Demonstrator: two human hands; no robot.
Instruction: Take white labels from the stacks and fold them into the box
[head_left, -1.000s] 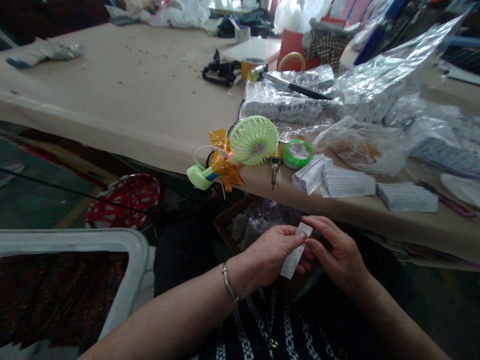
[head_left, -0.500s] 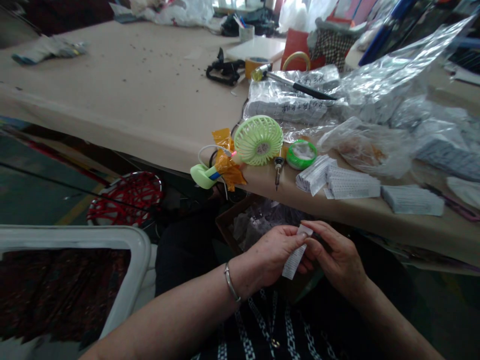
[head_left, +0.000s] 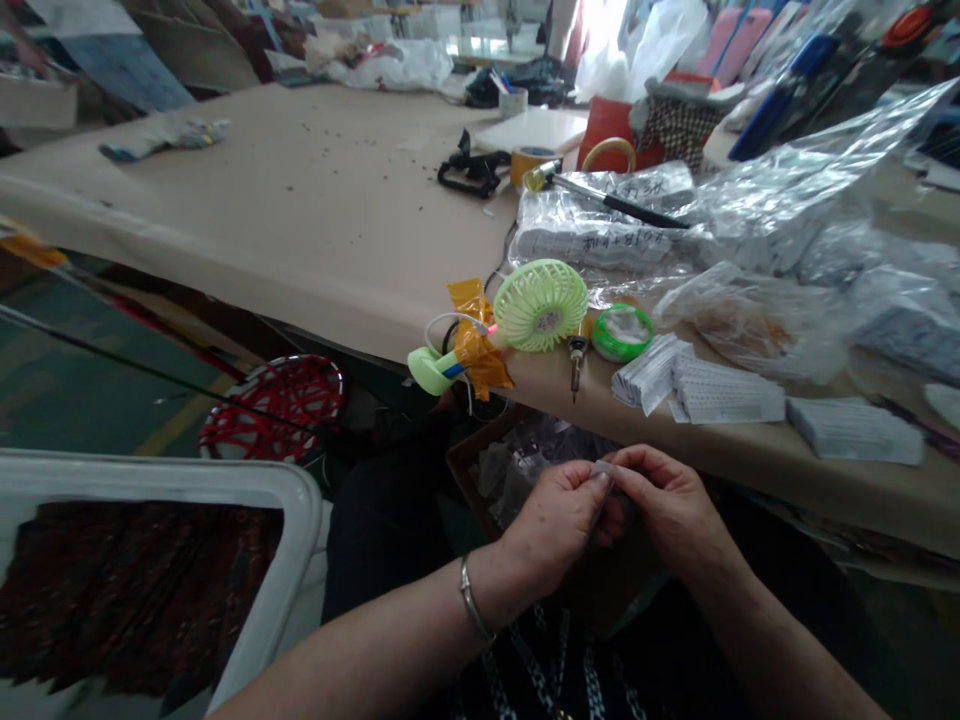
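Note:
Between the fingertips of both hands is a small white label (head_left: 604,468), mostly hidden now. My left hand (head_left: 553,518), with a bangle on its wrist, pinches it from the left. My right hand (head_left: 675,507) is closed on its other end, thumb and forefinger together. Both are held over my lap, just below the table edge. Stacks of printed white labels (head_left: 727,390) lie on that edge, with another label stack (head_left: 855,430) farther right. Under the edge, behind my hands, an open box (head_left: 469,465) holds clear plastic packets.
A green fan (head_left: 541,305) is taped at the table edge, beside a soldering-iron-like pointed tool (head_left: 576,365) and a green round container (head_left: 622,333). Plastic bags (head_left: 765,310) cover the table's right side. A white tub (head_left: 300,490) with dark patterned fabric stands at left, near a red-laced round stool (head_left: 274,405).
The label hung down between my hands and showed its print; now it is tilted and mostly hidden in the fingertips. My right fingers have curled in closer. The head view has shifted slightly.

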